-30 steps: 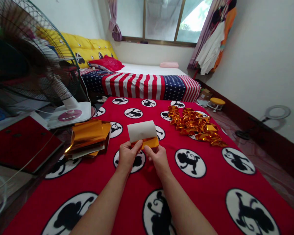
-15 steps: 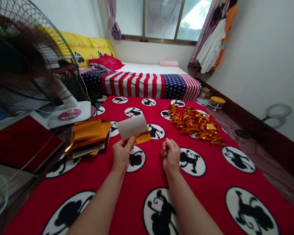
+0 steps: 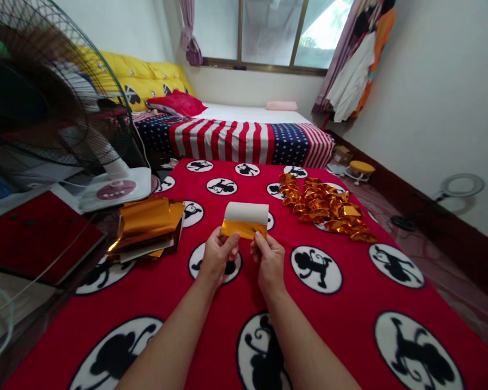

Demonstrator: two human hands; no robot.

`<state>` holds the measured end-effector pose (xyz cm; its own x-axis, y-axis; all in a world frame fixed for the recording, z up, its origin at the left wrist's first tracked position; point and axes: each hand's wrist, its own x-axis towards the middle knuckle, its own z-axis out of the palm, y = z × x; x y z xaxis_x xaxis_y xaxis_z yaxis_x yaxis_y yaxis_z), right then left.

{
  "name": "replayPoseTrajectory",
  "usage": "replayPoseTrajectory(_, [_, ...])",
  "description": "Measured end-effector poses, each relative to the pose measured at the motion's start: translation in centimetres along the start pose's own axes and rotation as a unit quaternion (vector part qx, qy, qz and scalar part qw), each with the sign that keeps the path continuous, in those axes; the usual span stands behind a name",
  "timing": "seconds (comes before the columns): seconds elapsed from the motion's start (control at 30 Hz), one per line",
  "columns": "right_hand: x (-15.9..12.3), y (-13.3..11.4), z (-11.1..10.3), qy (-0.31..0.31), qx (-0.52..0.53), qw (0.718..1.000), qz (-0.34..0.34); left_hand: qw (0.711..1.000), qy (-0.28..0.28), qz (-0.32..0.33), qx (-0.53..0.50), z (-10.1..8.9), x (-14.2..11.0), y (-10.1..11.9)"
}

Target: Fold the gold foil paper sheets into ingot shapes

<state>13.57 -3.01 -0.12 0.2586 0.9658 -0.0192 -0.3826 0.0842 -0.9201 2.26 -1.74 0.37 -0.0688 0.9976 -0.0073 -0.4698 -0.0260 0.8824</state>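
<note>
Between my two hands is a sheet of gold foil paper, its white back curling up at the far side and a gold strip folded over along the near edge. My left hand pinches the near left corner, thumb on top. At the near right corner my right hand grips the same strip between thumb and fingers. Left of them lies a stack of gold foil sheets. Folded gold foil pieces sit in rows on the right. Fingers under the paper are partly hidden.
A red cloth with monkey prints covers the surface under my hands. On the left stands a fan, its blades blurred. Beyond are a bed with a striped, starred cover and, on the floor at right, a yellow stool.
My left hand has moved right with the foil sheet and levelled it. My right hand, closed and apart before, has come over and taken hold of the sheet's right corner.
</note>
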Motion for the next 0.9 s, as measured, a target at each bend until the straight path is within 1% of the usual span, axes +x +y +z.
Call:
replayPoseTrajectory(0.07, [-0.1, 0.2, 0.2, -0.001, 0.008, 1.0, -0.013, 0.999, -0.039, -0.029, 0.019, 0.4, -0.3, -0.2])
replayPoseTrajectory(0.13, [-0.2, 0.6, 0.4, -0.015, 0.015, 1.0, -0.021, 0.996, -0.057, -0.038, 0.058, 0.8, -0.7, -0.4])
replayPoseTrajectory(0.2, [-0.3, 1.0, 0.5, -0.032, 0.02, 0.999, -0.022, 0.993, -0.045, -0.025, 0.104, 1.1, -1.0, -0.3])
replayPoseTrajectory(0.27, [-0.5, 1.1, 0.6, -0.044, 0.019, 0.999, -0.015, 0.99, -0.02, 0.001, 0.139, 1.3, -1.1, -0.2])
replayPoseTrajectory(0.37, [-0.7, 0.8, 0.6, -0.047, 0.013, 0.999, 0.0, 0.987, -0.003, 0.027, 0.161, 1.2, -1.1, -0.1])
replayPoseTrajectory(0.53, [-0.6, 0.2, 0.6, 0.001, -0.015, 1.0, -0.014, 0.992, 0.022, 0.041, 0.116, 0.5, -0.6, -0.5])
replayPoseTrajectory(0.63, [-0.1, -0.1, 0.0, 0.034, -0.004, 0.999, -0.022, 0.994, 0.039, 0.056, 0.083, -0.5, 0.0, -0.1])
replayPoseTrajectory(0.67, [0.2, -0.3, -0.4, 0.057, 0.011, 0.998, -0.024, 0.995, 0.053, 0.06, 0.059, -0.9, 0.3, 0.2])
replayPoseTrajectory(0.73, [0.8, -0.7, -1.2, 0.114, 0.047, 0.992, -0.037, 0.99, 0.117, 0.072, -0.004, -1.8, 0.9, 0.9])
replayPoseTrajectory(0.77, [1.1, -0.8, -1.5, 0.134, 0.061, 0.988, -0.04, 0.987, 0.139, 0.08, -0.026, -2.1, 1.1, 1.1])
replayPoseTrajectory(0.8, [1.3, -1.0, -1.7, 0.14, 0.07, 0.987, -0.041, 0.985, 0.15, 0.083, -0.035, -2.4, 1.2, 1.3])
replayPoseTrajectory(0.83, [1.4, -1.0, -1.8, 0.14, 0.077, 0.986, -0.04, 0.984, 0.151, 0.086, -0.033, -2.5, 1.3, 1.3])
replayPoseTrajectory(0.87, [1.4, -1.0, -1.8, 0.133, 0.08, 0.987, -0.038, 0.987, 0.137, 0.088, -0.019, -2.4, 1.2, 1.2])
replayPoseTrajectory(0.9, [1.3, -0.9, -1.7, 0.122, 0.078, 0.989, -0.036, 0.991, 0.11, 0.081, 0.002, -2.3, 1.0, 1.0])
